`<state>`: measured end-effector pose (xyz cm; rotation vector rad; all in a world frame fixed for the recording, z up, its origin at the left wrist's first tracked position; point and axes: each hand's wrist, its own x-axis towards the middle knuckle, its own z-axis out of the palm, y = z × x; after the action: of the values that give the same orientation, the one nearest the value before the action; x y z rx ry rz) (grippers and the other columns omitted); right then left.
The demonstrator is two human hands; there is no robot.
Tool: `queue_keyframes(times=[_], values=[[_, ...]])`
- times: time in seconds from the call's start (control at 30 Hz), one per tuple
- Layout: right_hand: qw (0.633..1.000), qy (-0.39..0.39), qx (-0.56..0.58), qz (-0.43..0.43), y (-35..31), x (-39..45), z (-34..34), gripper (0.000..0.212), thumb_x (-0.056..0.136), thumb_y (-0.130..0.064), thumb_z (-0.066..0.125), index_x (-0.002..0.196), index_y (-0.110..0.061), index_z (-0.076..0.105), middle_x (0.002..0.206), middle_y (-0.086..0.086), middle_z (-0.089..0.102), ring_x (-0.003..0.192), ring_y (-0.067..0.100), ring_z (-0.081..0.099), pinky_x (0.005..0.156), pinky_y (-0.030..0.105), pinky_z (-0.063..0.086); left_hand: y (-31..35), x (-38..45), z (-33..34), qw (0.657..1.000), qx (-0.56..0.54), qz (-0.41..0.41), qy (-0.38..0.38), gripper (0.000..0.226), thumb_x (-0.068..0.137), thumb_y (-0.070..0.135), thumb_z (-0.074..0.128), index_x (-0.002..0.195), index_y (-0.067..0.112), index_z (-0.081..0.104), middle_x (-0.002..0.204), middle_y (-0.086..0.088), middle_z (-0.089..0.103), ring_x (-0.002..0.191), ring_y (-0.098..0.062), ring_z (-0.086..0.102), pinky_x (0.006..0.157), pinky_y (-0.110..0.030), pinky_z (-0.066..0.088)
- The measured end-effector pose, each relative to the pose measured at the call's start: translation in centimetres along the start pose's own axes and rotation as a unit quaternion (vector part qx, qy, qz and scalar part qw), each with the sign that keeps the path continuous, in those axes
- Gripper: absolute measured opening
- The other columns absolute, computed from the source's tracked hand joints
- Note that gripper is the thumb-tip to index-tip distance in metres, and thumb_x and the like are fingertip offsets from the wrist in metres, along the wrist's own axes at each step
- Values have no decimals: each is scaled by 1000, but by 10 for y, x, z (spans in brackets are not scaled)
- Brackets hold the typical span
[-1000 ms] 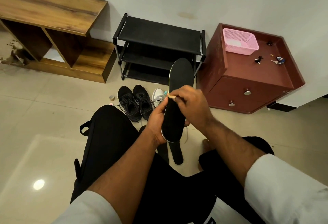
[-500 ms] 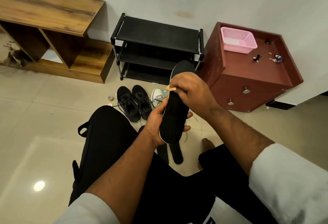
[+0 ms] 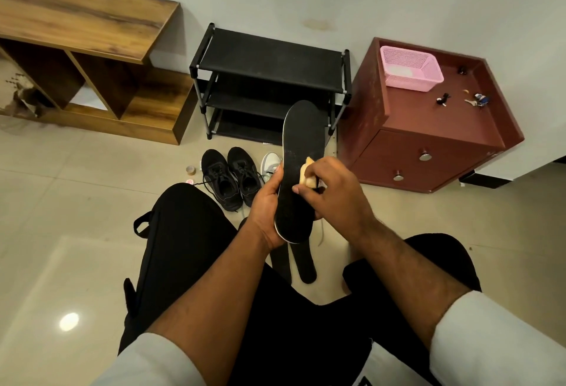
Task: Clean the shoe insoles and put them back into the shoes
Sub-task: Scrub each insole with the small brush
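Note:
I sit with a black insole [image 3: 301,146] held upright in front of me. My left hand [image 3: 268,205] grips its lower half from the left and behind. My right hand [image 3: 332,192] holds a small yellow sponge [image 3: 307,173] and presses it on the insole's middle. Two more black insoles [image 3: 301,263] lie on the floor between my knees, partly hidden by my hands. A pair of black sneakers [image 3: 231,177] stands on the tiles just beyond my left knee. A white shoe [image 3: 270,162] peeks out behind the held insole.
A black shoe rack [image 3: 269,79] stands against the wall straight ahead. A reddish cabinet [image 3: 428,128] with a pink basket [image 3: 410,68] and keys on top is at the right. A wooden shelf unit [image 3: 85,58] is at the left. A small tape roll [image 3: 190,170] lies beside the sneakers.
My right hand with the sponge moved up the insole toward its toe, then came back down to the middle. The left hand kept its hold.

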<state>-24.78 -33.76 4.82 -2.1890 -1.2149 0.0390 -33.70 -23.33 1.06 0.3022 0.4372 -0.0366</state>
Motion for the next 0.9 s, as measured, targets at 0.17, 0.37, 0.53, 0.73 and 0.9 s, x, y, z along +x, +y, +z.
queue_keyframes(times=[0.17, 0.37, 0.53, 0.73, 0.9], values=[[997, 39, -6, 63, 1, 11, -1, 16, 86, -15, 62, 101, -14, 68, 95, -1, 65, 89, 14, 57, 77, 31, 50, -6, 4, -7, 999, 49, 5, 4, 61, 99, 58, 39, 137, 13, 55, 124, -13, 61, 110, -28, 60, 88, -49, 50], [991, -105, 72, -37, -15, 0, -4, 16, 86, -14, 66, 101, -15, 72, 94, -2, 67, 87, 6, 61, 77, 22, 52, 0, 2, -9, 1000, 8, -12, 11, 60, 96, 59, 43, 104, 7, 73, 97, -16, 70, 84, -28, 70, 71, -39, 59], [997, -35, 48, -39, -8, 19, -9, 12, 88, -13, 63, 96, -13, 72, 94, -1, 64, 88, 7, 58, 82, 26, 51, -6, 1, -2, 998, 48, -10, -37, 55, 97, 60, 42, 112, 16, 73, 110, -15, 62, 94, -29, 61, 66, -43, 58], [997, -17, 54, 60, -3, 57, -21, 9, 80, -11, 67, 85, -18, 71, 91, -5, 61, 86, 5, 57, 80, 26, 51, -8, 2, -9, 996, 46, -36, -67, 54, 99, 57, 39, 130, 18, 60, 124, -14, 54, 101, -29, 59, 69, -44, 55], [985, -131, 110, -14, -22, 9, -16, 6, 82, -11, 68, 86, -15, 71, 90, -6, 63, 86, 4, 60, 80, 24, 52, -1, -1, -8, 999, 31, -22, 1, 59, 97, 58, 40, 99, 12, 77, 100, -14, 70, 85, -28, 69, 67, -42, 60]])
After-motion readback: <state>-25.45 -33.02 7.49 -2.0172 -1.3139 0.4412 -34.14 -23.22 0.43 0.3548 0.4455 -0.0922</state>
